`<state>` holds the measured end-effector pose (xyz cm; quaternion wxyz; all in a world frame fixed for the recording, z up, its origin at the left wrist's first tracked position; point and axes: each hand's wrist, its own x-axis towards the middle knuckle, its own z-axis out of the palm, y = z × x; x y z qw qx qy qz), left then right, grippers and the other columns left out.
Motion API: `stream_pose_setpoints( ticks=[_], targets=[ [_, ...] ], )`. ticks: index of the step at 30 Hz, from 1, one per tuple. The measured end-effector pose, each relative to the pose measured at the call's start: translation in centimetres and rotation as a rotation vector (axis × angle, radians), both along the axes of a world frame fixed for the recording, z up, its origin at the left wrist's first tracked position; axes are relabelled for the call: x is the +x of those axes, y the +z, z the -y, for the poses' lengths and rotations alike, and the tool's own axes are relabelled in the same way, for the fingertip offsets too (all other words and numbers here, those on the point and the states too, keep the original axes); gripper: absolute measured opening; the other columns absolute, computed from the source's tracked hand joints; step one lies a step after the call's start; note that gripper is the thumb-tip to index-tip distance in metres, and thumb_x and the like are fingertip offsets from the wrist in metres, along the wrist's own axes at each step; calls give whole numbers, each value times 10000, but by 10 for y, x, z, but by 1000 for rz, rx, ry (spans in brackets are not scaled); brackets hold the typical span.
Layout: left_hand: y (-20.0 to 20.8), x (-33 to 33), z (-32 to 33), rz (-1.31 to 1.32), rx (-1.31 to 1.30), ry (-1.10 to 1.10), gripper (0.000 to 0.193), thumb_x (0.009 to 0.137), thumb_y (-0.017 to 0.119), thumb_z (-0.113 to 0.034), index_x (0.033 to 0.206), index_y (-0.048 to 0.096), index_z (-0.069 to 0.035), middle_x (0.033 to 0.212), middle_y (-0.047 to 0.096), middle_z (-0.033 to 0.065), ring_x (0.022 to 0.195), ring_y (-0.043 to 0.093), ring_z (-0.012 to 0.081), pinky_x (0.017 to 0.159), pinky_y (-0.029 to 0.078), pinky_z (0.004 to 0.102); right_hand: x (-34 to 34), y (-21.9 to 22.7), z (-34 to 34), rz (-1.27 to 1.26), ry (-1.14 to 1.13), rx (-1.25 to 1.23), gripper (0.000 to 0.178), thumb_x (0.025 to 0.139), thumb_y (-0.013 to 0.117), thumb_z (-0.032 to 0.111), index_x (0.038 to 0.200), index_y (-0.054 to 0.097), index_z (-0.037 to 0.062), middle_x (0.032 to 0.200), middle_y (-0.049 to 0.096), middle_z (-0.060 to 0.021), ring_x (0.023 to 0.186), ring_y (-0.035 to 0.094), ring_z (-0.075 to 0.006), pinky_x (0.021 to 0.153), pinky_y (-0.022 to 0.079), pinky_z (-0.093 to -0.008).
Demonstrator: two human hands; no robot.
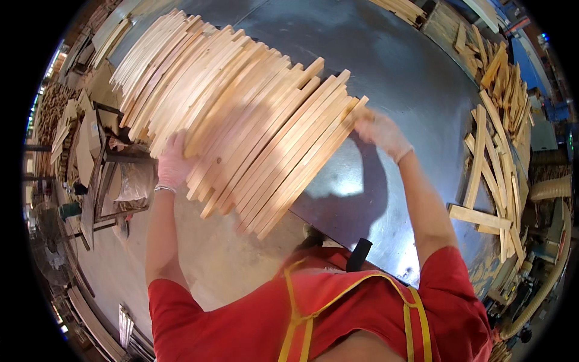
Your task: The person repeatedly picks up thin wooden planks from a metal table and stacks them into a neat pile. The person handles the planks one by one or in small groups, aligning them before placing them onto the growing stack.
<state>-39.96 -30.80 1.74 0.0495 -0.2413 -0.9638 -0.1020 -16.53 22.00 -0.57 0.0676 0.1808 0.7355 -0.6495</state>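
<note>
Tabletop [422, 78] lies partly hidden under wooden strips [241, 99], right hand [383, 133] blurred.

Table: in front of you is a broad, dark blue-grey table [416, 78] with a smooth, shiny top.
Seam: a thin line [256, 13] crosses the top beyond the strips, toward the far left.
On the top: your pale wooden strips [235, 108] lie side by side in a broad row, reaching from the far left toward you.
Strip ends: uneven on both sides; at your near left they jut past the edge, above the floor [211, 259].
Bare stretch: right of your row, it shows a bright reflection [344, 184] and a dark shadow [374, 181].
Right side: more loose strips [479, 160]; you cannot tell whether they rest on this top.
</note>
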Motion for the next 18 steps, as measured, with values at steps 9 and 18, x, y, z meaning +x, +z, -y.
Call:
stream_pose_setpoints(
  ticks=[9, 18],
  targets=[
    [-51, 127, -126, -52, -74, -312, 833, 844, 835, -466, 1535, 568, -86, 1565, 564, 140, 1450, 503, 388, 1241, 367, 521, -73, 36, -10, 90, -400, 572, 954, 938, 665, 684, 1640, 413, 87, 1407, 686, -222, 1337, 641, -363, 1088, 502, -453],
    [23, 142, -212, 377, 341, -206, 324, 1031, 648, -231, 1303, 676, -57, 997, 718, 243, 884, 709, 450, 849, 580, 522, 62, -61, 104, 146, -406, -324, 558, 988, 742, 249, 1483, 533, 96, 1133, 713, -102, 953, 662, -173, 837, 551, -331]
  ],
)
